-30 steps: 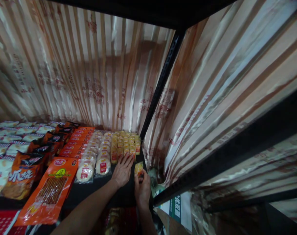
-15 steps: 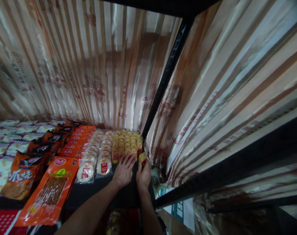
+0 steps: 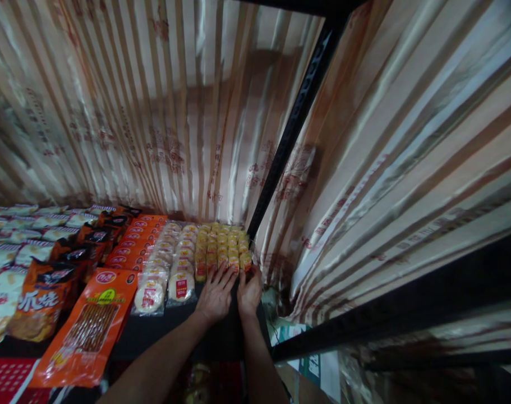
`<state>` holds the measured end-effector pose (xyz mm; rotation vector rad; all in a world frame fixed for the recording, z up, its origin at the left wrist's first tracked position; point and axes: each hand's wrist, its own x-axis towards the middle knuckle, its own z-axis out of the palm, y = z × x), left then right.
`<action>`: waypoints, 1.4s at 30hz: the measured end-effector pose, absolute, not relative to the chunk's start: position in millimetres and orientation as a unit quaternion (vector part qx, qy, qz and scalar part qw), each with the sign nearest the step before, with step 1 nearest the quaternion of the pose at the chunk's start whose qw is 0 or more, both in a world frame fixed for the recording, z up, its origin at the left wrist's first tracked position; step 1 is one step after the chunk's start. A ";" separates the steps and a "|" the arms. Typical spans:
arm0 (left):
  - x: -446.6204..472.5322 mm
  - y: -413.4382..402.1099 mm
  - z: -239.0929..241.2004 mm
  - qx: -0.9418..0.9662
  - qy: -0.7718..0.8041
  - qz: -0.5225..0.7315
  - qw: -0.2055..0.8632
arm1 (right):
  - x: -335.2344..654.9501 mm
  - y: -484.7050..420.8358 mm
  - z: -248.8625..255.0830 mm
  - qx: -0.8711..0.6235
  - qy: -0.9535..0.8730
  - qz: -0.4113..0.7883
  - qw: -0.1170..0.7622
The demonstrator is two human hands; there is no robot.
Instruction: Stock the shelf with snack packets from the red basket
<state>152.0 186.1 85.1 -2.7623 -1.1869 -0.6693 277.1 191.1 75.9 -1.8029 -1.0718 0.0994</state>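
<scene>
Small yellow snack packets (image 3: 222, 247) with red labels stand in several tight rows at the right end of the black shelf. My left hand (image 3: 215, 294) rests its outstretched fingers against the front of the middle rows. It grips nothing. At the rightmost row, my right hand (image 3: 249, 292) has its fingers and thumb around the lower part of the front yellow packet (image 3: 245, 260). That packet stands beside the others, nearly level with their fronts. Clear bags of round white crackers (image 3: 182, 285) line up just left of my left hand.
Orange bags of brown sticks (image 3: 93, 320), orange-and-black snack bags (image 3: 40, 300) and white bags (image 3: 3, 292) fill the shelf's left. A black slotted post (image 3: 286, 134) rises behind the right corner. Printed pleated curtain (image 3: 188, 112) hangs behind; a red basket (image 3: 7, 376) is below.
My right hand has moved the yellow packet slightly up and inward, against the end of the rightmost row. My left hand stays at the row fronts. The view has shifted slightly.
</scene>
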 end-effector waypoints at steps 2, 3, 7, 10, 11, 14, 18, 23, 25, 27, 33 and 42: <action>151.8 186.1 85.8 -0.897 -0.387 -0.213 0.033 | 276.7 192.5 77.5 -0.742 -0.443 0.036 0.501; 151.8 186.1 86.0 -0.897 -0.387 -0.210 0.034 | 276.5 192.7 78.6 -0.741 -0.445 0.032 0.501; 152.5 186.4 85.4 -0.897 -0.391 -0.203 0.032 | 276.1 191.9 82.0 -0.735 -0.467 0.018 0.491; 153.3 186.4 84.1 -0.895 -0.395 -0.204 0.034 | 277.0 190.3 81.6 -0.715 -0.490 0.016 0.498; 153.4 186.2 83.8 -0.895 -0.395 -0.205 0.035 | 277.4 189.8 80.8 -0.708 -0.497 0.017 0.502; 153.1 185.8 84.0 -0.895 -0.392 -0.211 0.037 | 277.4 187.7 77.2 -0.695 -0.513 0.017 0.504; 151.7 185.3 85.8 -0.896 -0.387 -0.215 0.037 | 274.8 184.1 70.0 -0.699 -0.515 0.008 0.496; 151.5 185.1 86.4 -0.898 -0.385 -0.211 0.037 | 272.1 182.2 62.6 -0.695 -0.517 -0.001 0.500; 152.0 185.0 85.9 -0.897 -0.387 -0.211 0.039 | 272.1 182.4 60.9 -0.690 -0.526 -0.001 0.497; 152.4 184.9 85.5 -0.894 -0.392 -0.212 0.040 | 272.7 182.6 59.4 -0.690 -0.531 -0.001 0.492; 152.2 184.7 85.4 -0.896 -0.391 -0.208 0.042 | 274.5 181.9 57.0 -0.695 -0.536 -0.017 0.478; 150.8 184.3 86.7 -0.898 -0.385 -0.207 0.038 | 273.3 179.9 63.1 -0.687 -0.528 -0.018 0.500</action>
